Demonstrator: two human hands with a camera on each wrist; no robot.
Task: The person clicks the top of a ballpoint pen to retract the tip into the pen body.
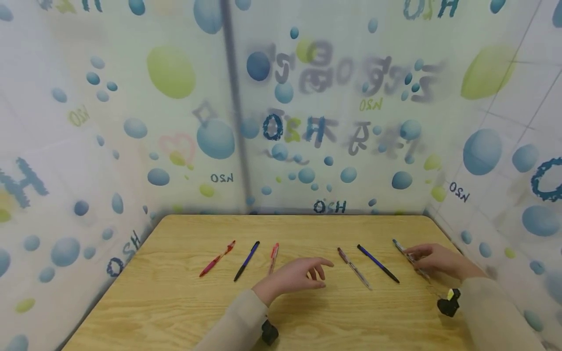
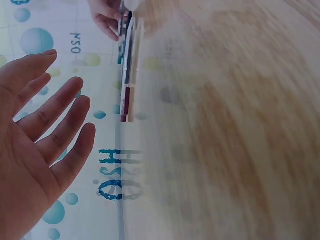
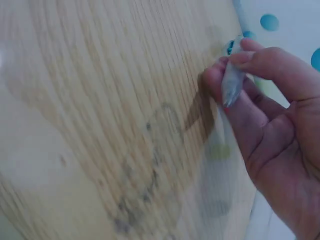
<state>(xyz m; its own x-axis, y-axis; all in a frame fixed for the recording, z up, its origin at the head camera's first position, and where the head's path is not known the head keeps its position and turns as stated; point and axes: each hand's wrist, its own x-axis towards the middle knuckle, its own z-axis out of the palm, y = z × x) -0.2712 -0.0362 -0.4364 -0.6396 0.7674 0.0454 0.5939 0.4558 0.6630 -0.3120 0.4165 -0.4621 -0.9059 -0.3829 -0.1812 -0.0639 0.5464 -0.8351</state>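
At the right of the table, my right hand [image 1: 439,260] pinches a clear pen [image 1: 399,246] with a teal end. The right wrist view shows thumb and fingertips closed around its barrel [image 3: 233,82]. My left hand [image 1: 296,277] hovers over the middle with fingers loosely spread and holds nothing; in the left wrist view its palm is bare. Part of a red-capped clear pen [image 1: 274,251] is hidden behind the left hand. Right of that hand lie a clear pen with a maroon end [image 1: 353,268] and a blue-and-black pen [image 1: 378,263].
On the left side of the wooden table [image 1: 145,302] lie a red pen [image 1: 217,258] and another blue-and-black pen [image 1: 247,261]. A patterned curtain [image 1: 281,190] with bubbles hangs along the back edge and both sides. Small black devices [image 1: 270,332] hang at the wrists.
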